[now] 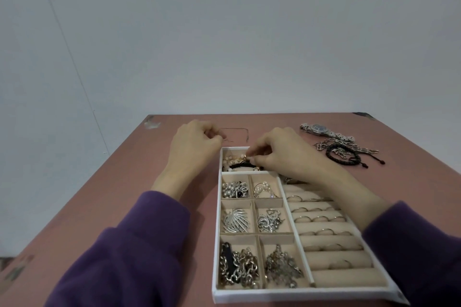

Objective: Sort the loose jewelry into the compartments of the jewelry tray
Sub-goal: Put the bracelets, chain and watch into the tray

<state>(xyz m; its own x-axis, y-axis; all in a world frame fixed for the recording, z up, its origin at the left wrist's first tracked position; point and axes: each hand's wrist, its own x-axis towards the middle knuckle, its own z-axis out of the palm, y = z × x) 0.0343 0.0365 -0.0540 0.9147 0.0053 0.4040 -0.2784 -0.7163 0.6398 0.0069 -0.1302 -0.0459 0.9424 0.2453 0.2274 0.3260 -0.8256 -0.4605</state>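
Tray [299, 296] sits on the pink table [119, 197], right of centre. Its long axis runs straight away from the person, with the short end nearest them. It's white-rimmed and beige-lined.

Layout:
- One wide compartment [233, 149] spans the far end and holds mixed small pieces plus a black cord [240, 164].
- The left side has six small cells in two columns, all filled: pearl pieces far, a leaf brooch [235, 220] in the middle, and chunky links [239, 266] near.
- Ring rolls [331, 240] run down the right side with rings slotted in.

A thin chain [233, 128] lies on the table just beyond the tray's far end. It's an inverted U with its long run crosswise to the tray and both ends pointing back toward the person.

Left hand [197, 143] is just off the tray's far-left corner. Its fingers are curled and pinch the chain's left end.

Right hand [284, 152] is over the far compartment, with its wrist crossing the ring rolls. Thumb and index are pinched together at the far wall, right where the chain's right end drops in. It looks like they hold that end, but the contact is too small to be sure.

So the chain spans between the two hands, ahead of both sets of fingertips and outside the tray apart from that right end.

Still loose, well right of the tray at the far edge: a watch [319, 129], link bracelets [359, 148] and a black bead bracelet [341, 156], bunched and overlapping. Both sleeves [139, 244] are purple.
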